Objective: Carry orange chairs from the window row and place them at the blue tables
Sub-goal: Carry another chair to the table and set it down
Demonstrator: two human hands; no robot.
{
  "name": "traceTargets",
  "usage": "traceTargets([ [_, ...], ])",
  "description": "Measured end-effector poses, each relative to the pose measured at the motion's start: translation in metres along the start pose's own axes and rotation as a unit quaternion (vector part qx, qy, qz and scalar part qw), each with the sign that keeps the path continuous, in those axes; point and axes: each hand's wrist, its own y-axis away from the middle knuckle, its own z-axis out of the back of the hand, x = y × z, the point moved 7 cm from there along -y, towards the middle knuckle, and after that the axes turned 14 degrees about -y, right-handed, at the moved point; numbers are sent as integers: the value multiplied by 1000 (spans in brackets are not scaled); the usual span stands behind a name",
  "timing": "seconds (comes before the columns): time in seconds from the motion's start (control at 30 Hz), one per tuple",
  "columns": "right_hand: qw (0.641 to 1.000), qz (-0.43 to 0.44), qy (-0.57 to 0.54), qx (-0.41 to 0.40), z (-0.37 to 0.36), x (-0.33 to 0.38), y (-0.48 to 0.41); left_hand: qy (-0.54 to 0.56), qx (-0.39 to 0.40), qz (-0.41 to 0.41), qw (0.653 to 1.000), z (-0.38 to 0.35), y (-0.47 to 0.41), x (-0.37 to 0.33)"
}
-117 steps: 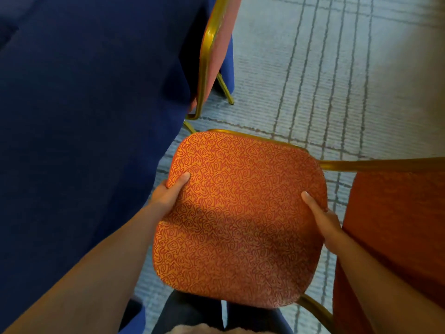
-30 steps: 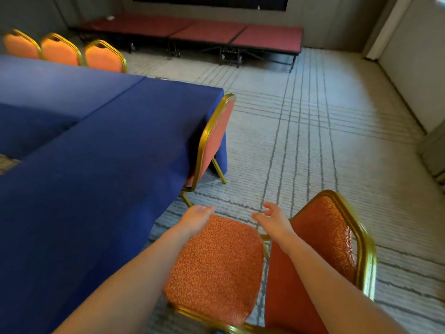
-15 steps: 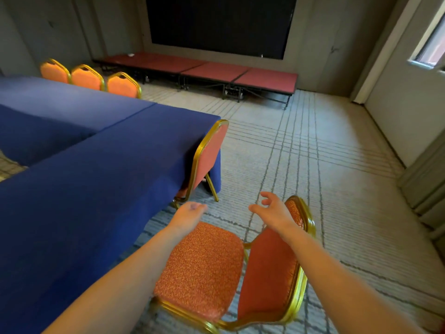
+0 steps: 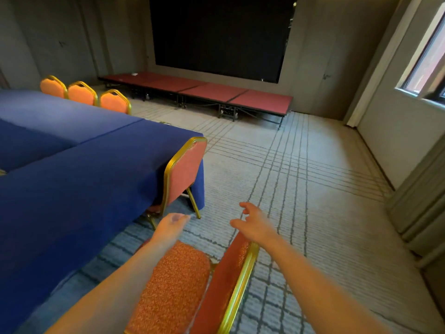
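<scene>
Orange chair has patterned seat and gold frame.

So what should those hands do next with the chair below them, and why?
Probably grip the near chair by its backrest and slide it toward the blue table: the left hand and right hand hold nothing, carpet shows between seat and cloth, and the neighbouring chair sits tucked in.
</scene>
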Motion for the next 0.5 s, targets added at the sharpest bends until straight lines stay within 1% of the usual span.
traceTargets([
  [0.13, 997, 24, 55, 46, 28, -22, -29, 30, -24, 43, 998, -43, 1, -6],
  [0.2, 994, 33, 60, 83, 32, -36, -43, 37, -56, 39, 997, -60, 6, -9],
  [0.3, 986, 46, 64, 147, 26, -50, -59, 18, -115, 53, 992, -71, 20, -9],
  [0.37, 978, 58, 82, 185, 18, -55, -70, 0, -117, 69, 991, -79, 28, -4],
  [0.4, 974, 63, 87, 200, 14, -56, -75, -7, -120, 83, 989, -81, 31, 0],
  [0.5, 962, 62, 96, 247, -6, -65, -97, 0, -154, 161, 975, -82, 30, 25],
])
